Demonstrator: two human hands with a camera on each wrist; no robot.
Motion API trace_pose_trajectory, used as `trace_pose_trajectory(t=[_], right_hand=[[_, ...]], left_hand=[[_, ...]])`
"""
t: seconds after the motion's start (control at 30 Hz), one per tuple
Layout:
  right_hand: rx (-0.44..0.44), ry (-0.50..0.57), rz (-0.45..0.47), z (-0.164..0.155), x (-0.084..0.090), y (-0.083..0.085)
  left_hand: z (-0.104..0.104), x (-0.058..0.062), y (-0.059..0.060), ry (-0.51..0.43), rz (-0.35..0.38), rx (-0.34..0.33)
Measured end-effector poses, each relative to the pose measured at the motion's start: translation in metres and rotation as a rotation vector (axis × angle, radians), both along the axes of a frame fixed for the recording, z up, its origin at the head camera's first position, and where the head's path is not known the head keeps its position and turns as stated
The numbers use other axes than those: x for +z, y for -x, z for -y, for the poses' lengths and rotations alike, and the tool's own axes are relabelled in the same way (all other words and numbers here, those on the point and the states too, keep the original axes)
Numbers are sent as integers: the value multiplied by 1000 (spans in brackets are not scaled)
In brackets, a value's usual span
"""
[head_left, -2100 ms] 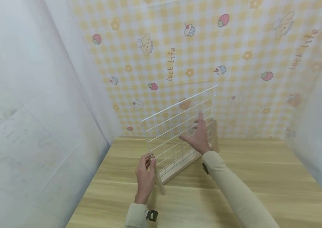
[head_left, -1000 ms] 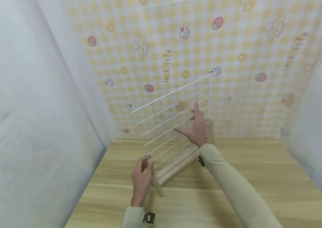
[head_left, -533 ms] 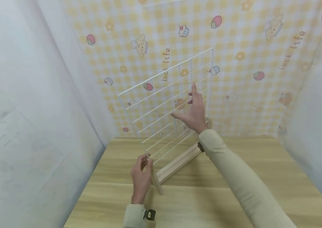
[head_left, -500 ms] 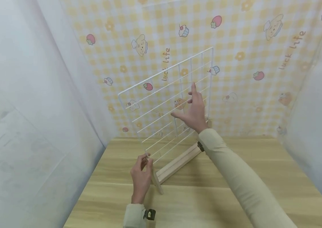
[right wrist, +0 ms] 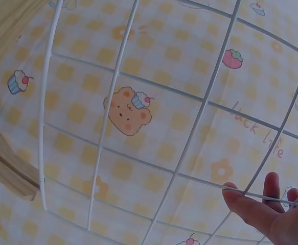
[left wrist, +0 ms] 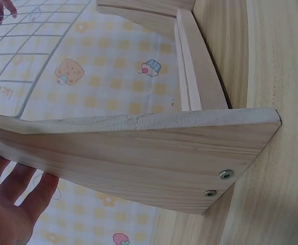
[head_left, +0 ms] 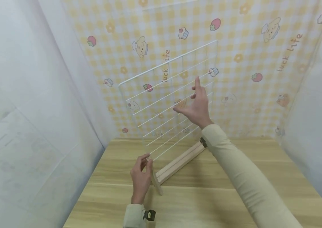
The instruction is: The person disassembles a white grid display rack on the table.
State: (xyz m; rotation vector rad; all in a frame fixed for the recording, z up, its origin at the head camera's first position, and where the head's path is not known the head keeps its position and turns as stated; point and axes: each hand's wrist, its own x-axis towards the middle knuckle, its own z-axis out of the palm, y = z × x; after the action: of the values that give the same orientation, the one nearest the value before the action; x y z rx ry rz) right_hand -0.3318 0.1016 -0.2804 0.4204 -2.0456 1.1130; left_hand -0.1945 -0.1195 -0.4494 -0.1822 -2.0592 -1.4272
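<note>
The person held a white wire grid [head_left: 168, 98] upright above a wooden stand [head_left: 178, 162] that lay on the table [head_left: 220, 202]. The grid hung clear of the stand's long rail, tilted so its top edge rose toward the right, with the checked cloth [head_left: 235, 47] on the back wall showing through its squares.

The left hand [head_left: 141, 177] was low, near the stand's end board [left wrist: 138, 158], its fingers and thumb pinched round the grid's lower left corner. From the left wrist view the end board filled the frame, standing on edge with two screws [left wrist: 225, 174] near its lower corner, and the fingers [left wrist: 16, 199] lay stretched just beside the board; whether they touched it I could not tell.

The right hand [head_left: 196, 106] was raised against the middle right part of the grid, fingers mostly straight and spread, the fingertips [right wrist: 251, 204] resting on the wires rather than curled round them. In the right wrist view the wires crossed the frame closely, and the stand's wood [right wrist: 5, 168] showed at the left edge, below the grid's corner and apart from it.
</note>
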Motion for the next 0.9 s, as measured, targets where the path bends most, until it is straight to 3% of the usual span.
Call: trace_pose_trajectory(t=[0.17,0.37,0.67,0.9], right_hand=[[-11,-40,7,-9,4,0],[-8,-85,83,-27,-1,-2],[33,-211,268,-66,-26,-3],[51,-343,339,-88,-49,-5]], left_hand=[[2,0,0,-12,21,-10],[3,-1,1,-14,22,-27],[4,-1,-2,-24,32,-34],[6,2,-8,-72,123,-38]])
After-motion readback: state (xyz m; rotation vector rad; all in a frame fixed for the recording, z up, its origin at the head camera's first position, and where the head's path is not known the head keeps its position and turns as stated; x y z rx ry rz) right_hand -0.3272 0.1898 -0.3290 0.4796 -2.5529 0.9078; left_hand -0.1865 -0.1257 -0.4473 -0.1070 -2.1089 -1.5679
